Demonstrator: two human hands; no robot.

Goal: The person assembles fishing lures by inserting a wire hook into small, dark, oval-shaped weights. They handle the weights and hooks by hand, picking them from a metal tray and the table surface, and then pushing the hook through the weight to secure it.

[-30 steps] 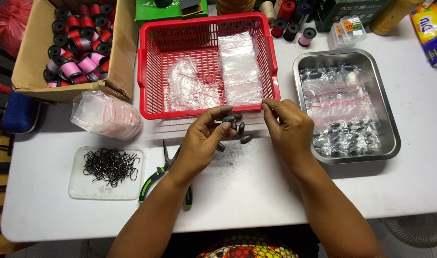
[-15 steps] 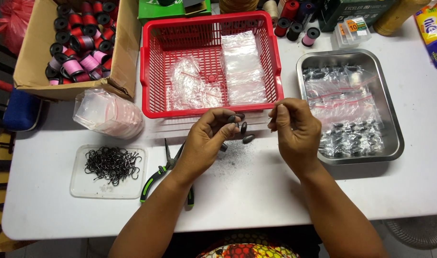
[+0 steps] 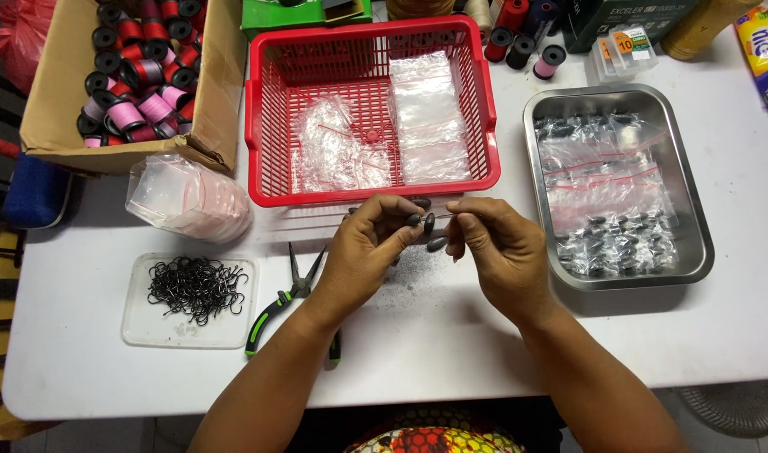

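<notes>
- Looking down from the head camera, your left hand (image 3: 369, 243) pinches small dark oval sinkers (image 3: 426, 222) at the fingertips, just in front of the red basket (image 3: 258, 126).
- Your right hand (image 3: 497, 247) has its fingertips pressed together beside them, probably on a thin line, though it is too fine to tell.
- One sinker could slip free and roll on the white table (image 3: 451, 335), since your pinch covers little of its smooth, rounded body.
- They look dull grey, oval and tapered, like those bagged in the steel tray (image 3: 703, 252).
- Pliers (image 3: 275, 306) and a hook dish (image 3: 195, 294) lie near your left forearm.
</notes>
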